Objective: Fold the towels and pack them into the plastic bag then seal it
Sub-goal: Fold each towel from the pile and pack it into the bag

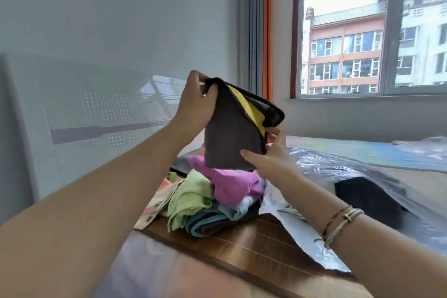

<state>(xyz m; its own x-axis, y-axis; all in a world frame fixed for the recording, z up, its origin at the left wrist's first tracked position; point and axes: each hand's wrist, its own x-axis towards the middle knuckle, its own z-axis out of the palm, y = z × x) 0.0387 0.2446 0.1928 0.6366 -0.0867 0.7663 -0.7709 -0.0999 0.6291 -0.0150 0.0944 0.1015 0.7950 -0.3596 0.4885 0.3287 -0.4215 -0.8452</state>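
Observation:
I hold a dark grey towel with a yellow inner side (229,133) up in the air, partly folded. My left hand (196,101) pinches its top corner. My right hand (268,155) grips its lower right edge, thumb on the front. Below it lies a pile of loose towels (217,196): pink, light green, blue-striped and a patterned one. To the right, a clear plastic bag (350,169) lies on the surface with a dark folded towel (367,198) inside it.
The pile rests on a brown wooden surface (242,244). A white headboard (84,116) stands at the left against the wall. A window (375,31) with grey and orange curtains is behind. A blue patterned sheet (362,150) covers the far right.

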